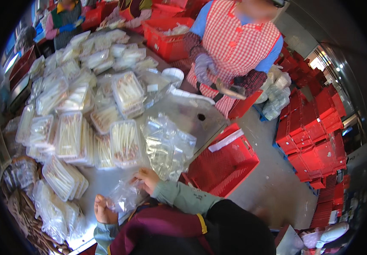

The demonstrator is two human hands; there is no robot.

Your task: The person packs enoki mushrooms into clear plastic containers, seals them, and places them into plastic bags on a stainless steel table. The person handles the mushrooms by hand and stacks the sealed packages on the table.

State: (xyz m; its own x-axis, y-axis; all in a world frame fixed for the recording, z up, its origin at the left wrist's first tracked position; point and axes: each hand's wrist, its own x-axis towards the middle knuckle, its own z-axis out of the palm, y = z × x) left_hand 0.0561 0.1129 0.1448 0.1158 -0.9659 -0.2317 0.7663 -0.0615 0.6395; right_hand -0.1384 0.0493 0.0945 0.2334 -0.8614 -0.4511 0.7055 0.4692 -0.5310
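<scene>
A crumpled clear plastic bag [124, 195] is stretched between my two hands, low over the metal table [97, 181]. My left hand [104, 210] grips its left side, and my right hand [146, 180] pinches its upper right edge. Just beyond my right hand lies a clear tray of long pale food pieces with reddish ends [125, 143]. Similar trays stand upright in a row [69, 135] farther left, and a leaning group of trays [64, 178] is nearer my left hand. Flat clear bags [167, 148] lie in a pile right of the trays.
Many bagged trays [100, 57] cover the table's far part. A red plastic crate [223, 162] stands against the table's right edge. Across the table, a co-worker in a checked apron [234, 44] holds something. Loose bags [57, 212] lie at left; stacked red crates [314, 127] stand at right.
</scene>
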